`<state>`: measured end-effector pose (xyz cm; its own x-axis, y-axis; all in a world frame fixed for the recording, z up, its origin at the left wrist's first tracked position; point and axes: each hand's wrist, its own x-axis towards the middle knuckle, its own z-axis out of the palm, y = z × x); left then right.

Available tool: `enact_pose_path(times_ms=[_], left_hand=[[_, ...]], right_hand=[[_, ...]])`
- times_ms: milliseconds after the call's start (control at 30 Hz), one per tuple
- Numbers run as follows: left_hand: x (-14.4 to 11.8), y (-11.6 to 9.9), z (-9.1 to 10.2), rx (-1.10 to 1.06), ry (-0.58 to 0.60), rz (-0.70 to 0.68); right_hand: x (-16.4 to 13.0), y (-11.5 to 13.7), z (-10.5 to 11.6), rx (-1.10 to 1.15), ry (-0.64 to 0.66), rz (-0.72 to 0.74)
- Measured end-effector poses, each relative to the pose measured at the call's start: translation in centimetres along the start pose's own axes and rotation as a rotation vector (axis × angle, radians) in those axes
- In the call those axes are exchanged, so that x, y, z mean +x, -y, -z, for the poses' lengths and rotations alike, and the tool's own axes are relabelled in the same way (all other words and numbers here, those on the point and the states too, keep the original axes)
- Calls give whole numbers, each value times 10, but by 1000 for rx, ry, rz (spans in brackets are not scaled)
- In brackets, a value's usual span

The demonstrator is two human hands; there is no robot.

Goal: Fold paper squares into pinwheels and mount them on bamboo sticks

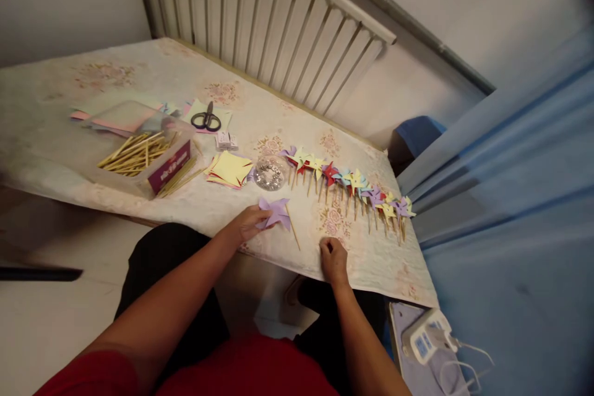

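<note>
My left hand (253, 223) pinches a purple paper pinwheel (277, 213) above the front edge of the table. A thin wooden stick (294, 229) lies just to the right of the pinwheel; whether it touches the paper I cannot tell. My right hand (334, 260) rests at the table's front edge with fingers curled together, and anything between them is too small or hidden to make out. Beyond my hands stands a clear round dish (270, 174) of small shiny metal pieces. A stack of yellow and pink paper squares (229, 170) sits left of it.
Finished pinwheels on sticks (355, 180) lie in a row at the right. At left are a clear plastic box (116, 180) of sticks, black-handled scissors (206, 119), small white boxes (226, 140) and coloured paper sheets (125, 116). A radiator (273, 25) and blue curtain (505, 198) border the table.
</note>
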<state>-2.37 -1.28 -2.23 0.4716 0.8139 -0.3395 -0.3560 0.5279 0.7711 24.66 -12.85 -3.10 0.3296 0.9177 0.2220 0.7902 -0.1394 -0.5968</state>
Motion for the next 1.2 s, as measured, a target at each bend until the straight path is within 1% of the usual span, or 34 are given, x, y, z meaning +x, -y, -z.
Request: enact_pose_path(times_ms=[100, 167, 367, 433, 633, 833, 1033, 1200], left_hand=[[-6, 2, -6, -28, -74, 47], [-9, 3, -9, -13, -101, 38], [-14, 10, -15, -122, -140, 19], [-14, 12, -17, -132, -146, 15], [-12, 14, -20, -118, -165, 21], [-12, 10, -21, -120, -220, 61], [-17, 8, -23, -144, -220, 51], [-14, 11, -20, -146, -228, 42]], right_hand=[[2, 0, -1, -51, 70, 37], [5, -1, -2, -78, 106, 53], [10, -6, -3, -106, 135, 80], [12, -5, -3, -135, 142, 63], [27, 0, -2, -256, 250, -36], [32, 5, -2, -337, 281, -56], [29, 13, -8, -464, 295, -12], [28, 15, -10, -522, 312, 18]])
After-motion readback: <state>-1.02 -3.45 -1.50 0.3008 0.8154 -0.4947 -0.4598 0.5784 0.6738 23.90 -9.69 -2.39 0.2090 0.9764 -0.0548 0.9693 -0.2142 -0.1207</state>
